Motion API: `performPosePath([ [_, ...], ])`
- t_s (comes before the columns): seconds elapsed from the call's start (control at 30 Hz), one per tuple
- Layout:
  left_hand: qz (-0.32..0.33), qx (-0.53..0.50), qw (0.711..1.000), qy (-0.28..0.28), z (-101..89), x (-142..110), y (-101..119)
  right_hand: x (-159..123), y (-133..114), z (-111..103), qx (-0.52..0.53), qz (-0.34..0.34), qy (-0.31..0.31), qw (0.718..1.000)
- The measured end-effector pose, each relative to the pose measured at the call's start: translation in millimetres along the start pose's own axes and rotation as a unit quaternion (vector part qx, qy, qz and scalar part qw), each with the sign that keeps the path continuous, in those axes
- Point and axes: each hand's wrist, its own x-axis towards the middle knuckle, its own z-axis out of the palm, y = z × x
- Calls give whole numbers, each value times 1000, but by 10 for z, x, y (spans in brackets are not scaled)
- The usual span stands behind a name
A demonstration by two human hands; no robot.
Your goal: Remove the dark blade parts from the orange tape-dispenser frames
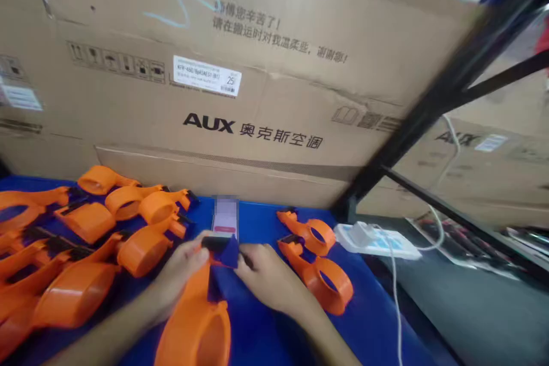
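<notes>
The orange dispenser [180,331], nearest over the desk [259,217], looks light, stiff and smooth; its narrow neck suits a grip. The left hand [182,266] pinches its far end; the right hand's [268,277] fingers curl there, their hold unclear. Other dispensers [77,294] crowd the left; there's more room rightward. Beyond, a box [278,97] walls the far edge.

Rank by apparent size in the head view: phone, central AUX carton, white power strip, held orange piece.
1. Central AUX carton
2. Held orange piece, perhaps helped by nearness to the camera
3. White power strip
4. Phone
</notes>
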Motion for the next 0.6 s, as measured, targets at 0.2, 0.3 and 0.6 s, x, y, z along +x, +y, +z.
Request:
performPosePath([
  [0.2,12,24,992,127,-130,91,65,74,282,-39,-116,156,63,979],
  [0.3,15,58,991,118,-177,131,0,104,454,-78,-139,204,76,966],
  [0.6,2,227,972,66,-231,165,-155,165,612,171,-181,240,59,952],
])
